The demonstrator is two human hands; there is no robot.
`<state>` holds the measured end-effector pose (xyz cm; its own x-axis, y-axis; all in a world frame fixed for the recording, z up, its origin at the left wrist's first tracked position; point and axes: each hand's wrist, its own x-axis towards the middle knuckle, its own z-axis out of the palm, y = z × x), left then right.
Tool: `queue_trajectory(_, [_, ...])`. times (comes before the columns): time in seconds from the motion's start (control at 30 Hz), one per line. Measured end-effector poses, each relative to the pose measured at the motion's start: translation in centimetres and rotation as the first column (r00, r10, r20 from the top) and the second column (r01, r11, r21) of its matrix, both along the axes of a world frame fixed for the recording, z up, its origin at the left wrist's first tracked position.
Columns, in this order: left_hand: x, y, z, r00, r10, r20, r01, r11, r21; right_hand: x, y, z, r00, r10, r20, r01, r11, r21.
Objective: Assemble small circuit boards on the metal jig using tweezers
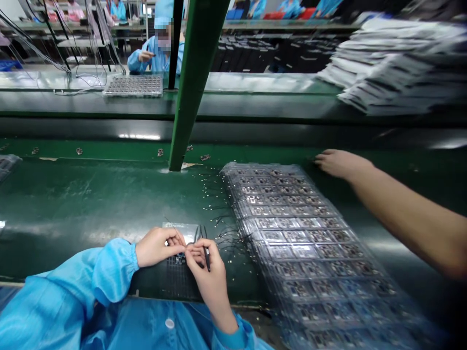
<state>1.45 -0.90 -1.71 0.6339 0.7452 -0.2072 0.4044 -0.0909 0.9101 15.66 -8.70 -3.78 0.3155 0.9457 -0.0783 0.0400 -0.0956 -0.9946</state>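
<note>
My left hand [158, 246] and my right hand [209, 272] meet fingertip to fingertip near the table's front edge. A thin dark wire [171, 223] sticks up from my left hand's pinched fingers. In my right hand is a black pair of tweezers [207, 258], lying across the fingers, while thumb and forefinger are pressed together near the left fingertips. Directly below the hands is a small circuit board [178, 259], partly hidden by fingers. Behind it a clear plastic sheet or tray [182, 226] reflects light. Whatever sits between the fingertips is too small to make out.
Stacked clear trays of circuit boards [292, 223] stand to the right, with black wires [228, 236] along their left side. A co-worker's bare arm [386, 199] reaches in from the right. A green post [195, 82] rises ahead. Beyond sit a co-worker [155, 58] and white stacks [394, 68].
</note>
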Motion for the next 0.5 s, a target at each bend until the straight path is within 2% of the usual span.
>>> queue_trajectory(0.23, [0.3,-0.1,-0.2,0.998,0.057,0.033,-0.057,0.998,-0.002,0.1,-0.1,-0.7,1.0,-0.014,0.005,0.014,0.999,0.036])
queue_trajectory(0.4, [0.5,-0.5,-0.2,0.994,0.092,0.065,-0.091,0.996,-0.013,0.5,-0.2,-1.2,0.998,-0.019,-0.054,0.019,1.0,-0.003])
queue_trajectory(0.5, [-0.1,1.1,-0.2,0.98,0.164,0.113,-0.153,0.983,-0.1,0.5,-0.5,-1.1,0.991,-0.051,-0.123,0.047,0.998,-0.034])
